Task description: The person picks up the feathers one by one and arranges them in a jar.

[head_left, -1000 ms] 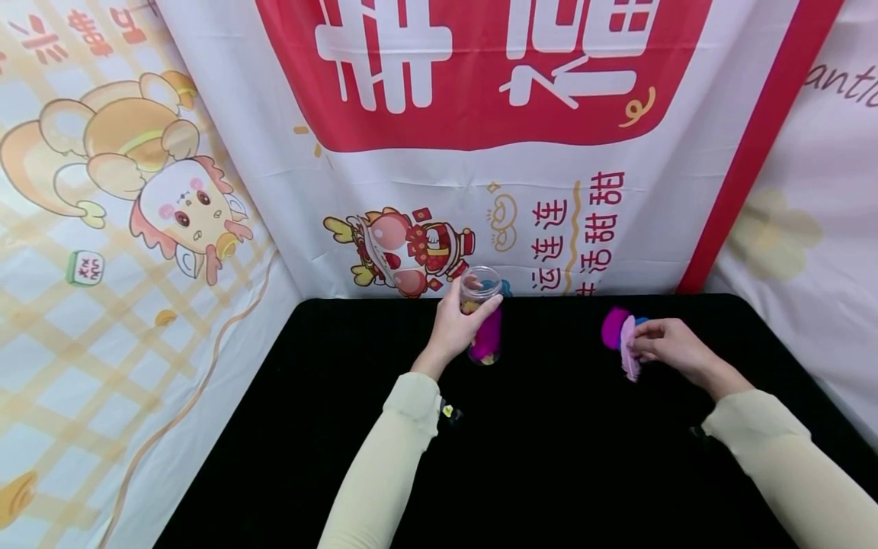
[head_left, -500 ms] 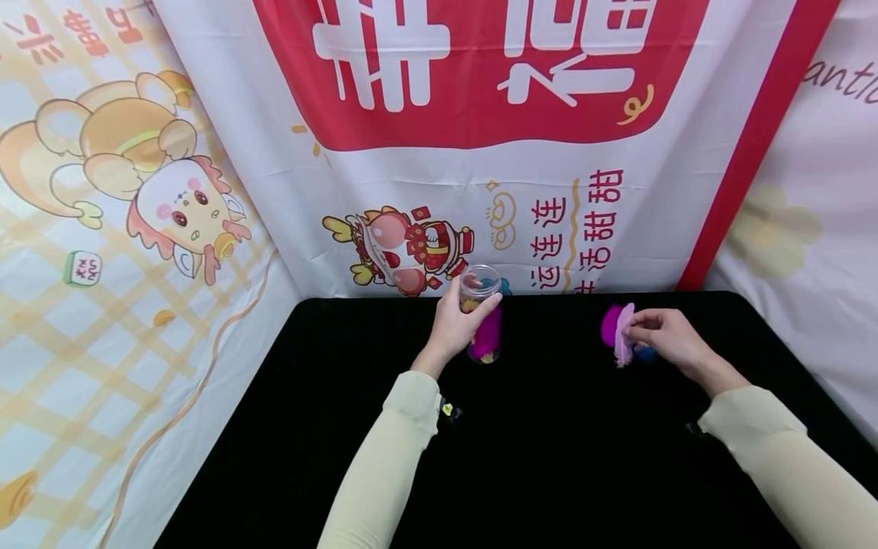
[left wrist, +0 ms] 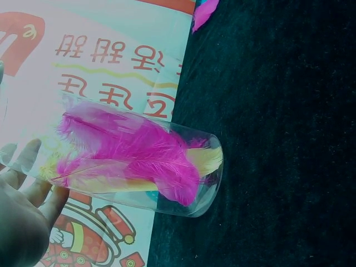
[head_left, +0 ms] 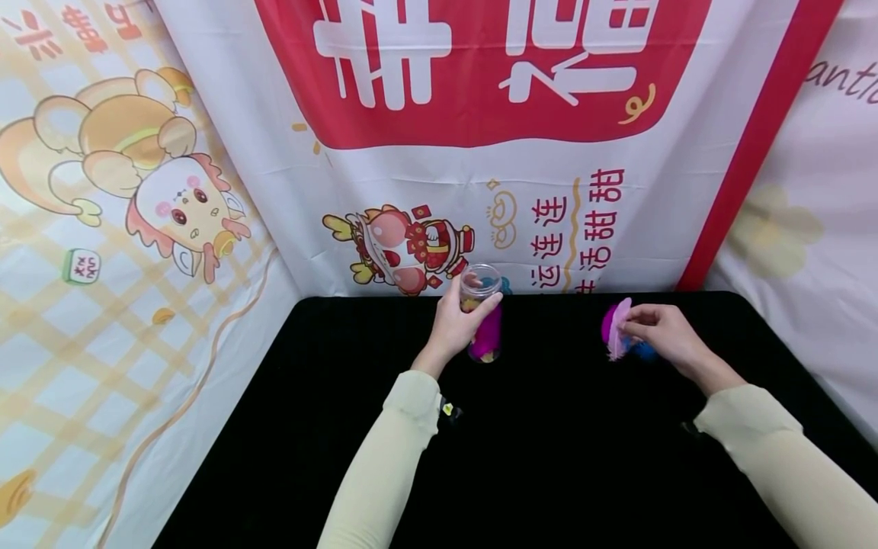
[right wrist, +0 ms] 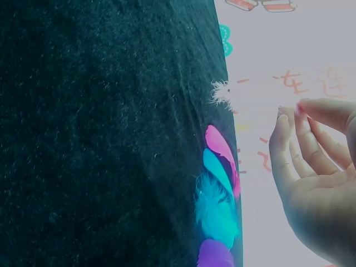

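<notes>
Pinching a pale pink feather (head_left: pixel 617 333) with the right hand (head_left: pixel 661 333), thumb tip against fingertips and almost no gap between, well to the right of the jar (left wrist: pixel 209 190). Held with long axis close to upright, slightly tilted: frayed end low and nearer the jar, smooth tip high and leaning away from it. Too washed out to trace fully in the right wrist view.

Gripping the jar with the left hand (head_left: pixel 456 324), fingers and thumb curled round its upper part. Clear-walled and mouth up; unable to tell whether touching the table (head_left: pixel 549 457) at its base. Containing magenta feathers (left wrist: pixel 133 147) laid lengthwise, plus yellow feathers (left wrist: pixel 206 160) near the base and toward the mouth.

Overlapping a bright magenta feather (head_left: pixel 607 324), on the side facing the jar, with the pale one; partly hiding a blue feather (head_left: pixel 645 351), farther from the jar, with the right hand. Showing a purple feather (right wrist: pixel 216 255) farther still, in the right wrist view. Covered in black below the jar; closed off behind it by a printed backdrop (head_left: pixel 411 168), with a cartoon figure (head_left: pixel 391 248) to its left.
</notes>
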`<act>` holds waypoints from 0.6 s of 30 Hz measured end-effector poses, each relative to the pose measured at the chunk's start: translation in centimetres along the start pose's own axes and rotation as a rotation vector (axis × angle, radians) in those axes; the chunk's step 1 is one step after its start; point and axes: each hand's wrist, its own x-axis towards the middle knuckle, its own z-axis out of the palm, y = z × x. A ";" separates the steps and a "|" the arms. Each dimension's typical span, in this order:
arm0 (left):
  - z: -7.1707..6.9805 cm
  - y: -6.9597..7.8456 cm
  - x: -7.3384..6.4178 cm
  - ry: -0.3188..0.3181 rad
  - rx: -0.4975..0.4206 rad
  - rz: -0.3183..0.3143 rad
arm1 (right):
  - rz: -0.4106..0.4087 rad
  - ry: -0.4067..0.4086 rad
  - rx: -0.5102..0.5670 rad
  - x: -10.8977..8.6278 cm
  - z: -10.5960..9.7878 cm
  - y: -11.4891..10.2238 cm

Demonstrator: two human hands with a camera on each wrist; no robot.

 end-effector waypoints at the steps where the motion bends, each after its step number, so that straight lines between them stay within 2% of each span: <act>1: 0.0 0.0 0.0 0.000 0.001 -0.001 | -0.005 0.000 0.001 0.0 0.0 -0.1; 18: 0.0 0.1 -0.2 0.009 0.011 0.001 | -0.008 -0.011 0.013 0.5 0.6 -2.2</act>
